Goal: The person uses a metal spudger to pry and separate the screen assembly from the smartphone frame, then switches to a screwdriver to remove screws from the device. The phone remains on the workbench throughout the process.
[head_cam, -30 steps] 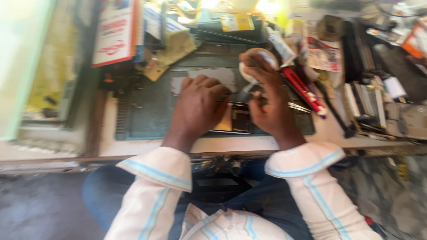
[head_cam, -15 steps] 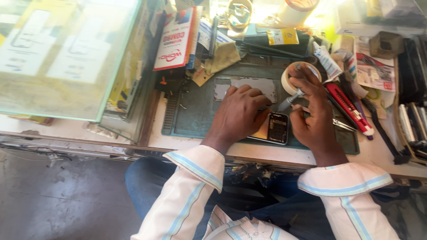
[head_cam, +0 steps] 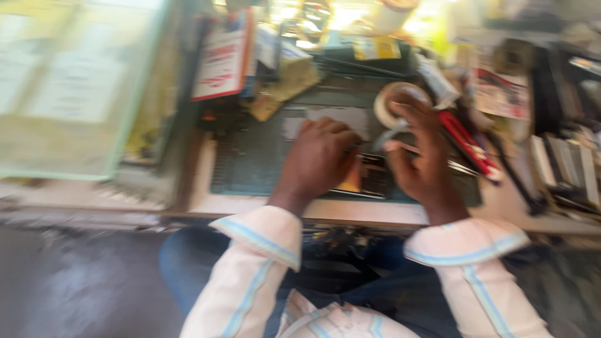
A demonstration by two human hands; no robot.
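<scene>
A small dark phone (head_cam: 374, 177) lies on a dark green work mat (head_cam: 253, 166) near the bench's front edge. My left hand (head_cam: 319, 156) rests knuckles-up on the phone's left part, fingers curled over it. My right hand (head_cam: 421, 159) is just right of the phone and pinches a thin metal tool (head_cam: 389, 134) that points toward it. A roll of pale tape (head_cam: 393, 100) lies right behind my right hand. The picture is blurred, so the phone's details are unclear.
A red-handled tool (head_cam: 468, 141) lies to the right of my right hand. A red-and-white box (head_cam: 224, 56) stands at the back left among clutter. A glass case (head_cam: 75, 87) fills the left. More tools crowd the right edge (head_cam: 563, 169).
The view has swung and blurred between frames. My hands stay together over the phone on the mat, with the right hand still holding the thin tool.
</scene>
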